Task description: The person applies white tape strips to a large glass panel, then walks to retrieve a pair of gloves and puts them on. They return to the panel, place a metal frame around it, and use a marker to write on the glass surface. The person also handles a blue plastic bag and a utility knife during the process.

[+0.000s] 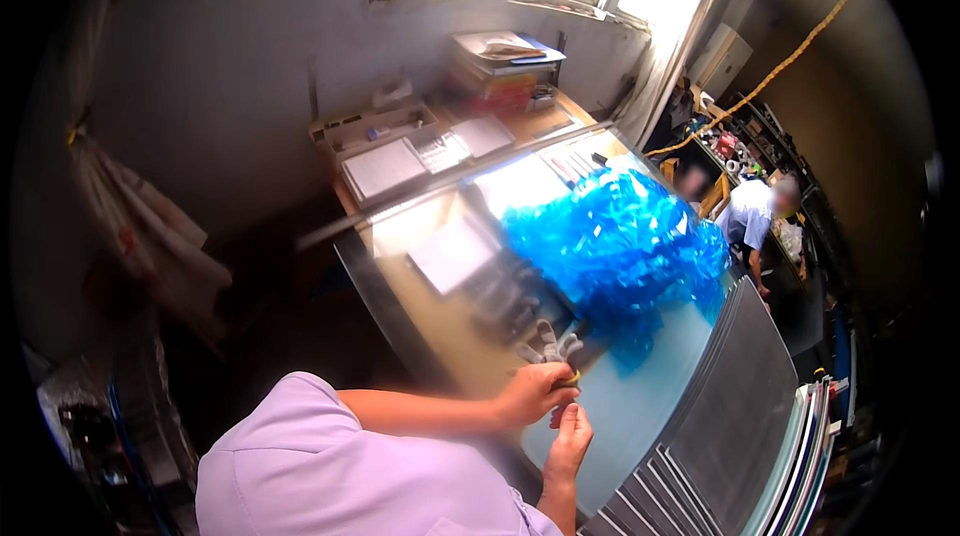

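Observation:
My left hand point(532, 395) is closed around a grey knit glove point(548, 344) with a yellow cuff. The glove's fingers point up and away from me. Just below, my right hand point(568, 441) is raised with its fingers drawn together, close against the left hand. Whatever its fingertips pinch, if anything, is hidden. Beyond the glove, a large crumpled heap of shiny blue plastic film point(625, 236) lies on the glass-topped table point(640, 386). A dark, blurred bundle point(505, 298) sits just past the glove.
Dark flat panels point(735, 406) stand stacked on edge at the right. White paper point(455, 254), a desk tray point(380, 131) and piled folders point(505, 56) lie farther back. A person in a light shirt point(748, 214) bends near cluttered shelves. A yellow rope point(770, 76) hangs at upper right.

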`<control>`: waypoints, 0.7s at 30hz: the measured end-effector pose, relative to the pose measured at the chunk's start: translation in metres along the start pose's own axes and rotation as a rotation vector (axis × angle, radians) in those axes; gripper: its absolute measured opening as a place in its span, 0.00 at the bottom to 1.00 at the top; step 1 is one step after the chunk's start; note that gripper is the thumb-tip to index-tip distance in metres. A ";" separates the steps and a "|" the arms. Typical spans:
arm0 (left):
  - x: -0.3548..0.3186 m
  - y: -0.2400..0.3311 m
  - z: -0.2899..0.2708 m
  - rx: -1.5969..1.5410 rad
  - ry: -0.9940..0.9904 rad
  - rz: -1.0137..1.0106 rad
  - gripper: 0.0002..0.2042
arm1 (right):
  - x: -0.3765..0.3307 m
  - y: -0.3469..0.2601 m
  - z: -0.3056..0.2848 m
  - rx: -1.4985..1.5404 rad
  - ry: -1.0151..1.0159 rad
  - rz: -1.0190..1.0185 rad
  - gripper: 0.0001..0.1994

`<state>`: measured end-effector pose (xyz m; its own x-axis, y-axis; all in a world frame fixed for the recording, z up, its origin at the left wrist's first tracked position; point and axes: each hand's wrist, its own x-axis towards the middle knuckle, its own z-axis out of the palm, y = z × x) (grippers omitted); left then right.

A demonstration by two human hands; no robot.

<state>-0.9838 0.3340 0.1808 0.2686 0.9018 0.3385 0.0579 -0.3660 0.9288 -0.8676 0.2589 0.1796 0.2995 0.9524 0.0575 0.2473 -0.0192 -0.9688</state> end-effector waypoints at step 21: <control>0.092 -0.019 -0.264 0.244 -0.132 0.384 0.11 | 0.123 -0.061 0.273 0.629 0.086 0.086 0.23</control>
<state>-1.2141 0.4842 0.2341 0.4341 0.6597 0.6135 0.1501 -0.7245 0.6728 -1.0972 0.4602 0.1804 0.3737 0.9270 -0.0331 -0.3608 0.1124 -0.9258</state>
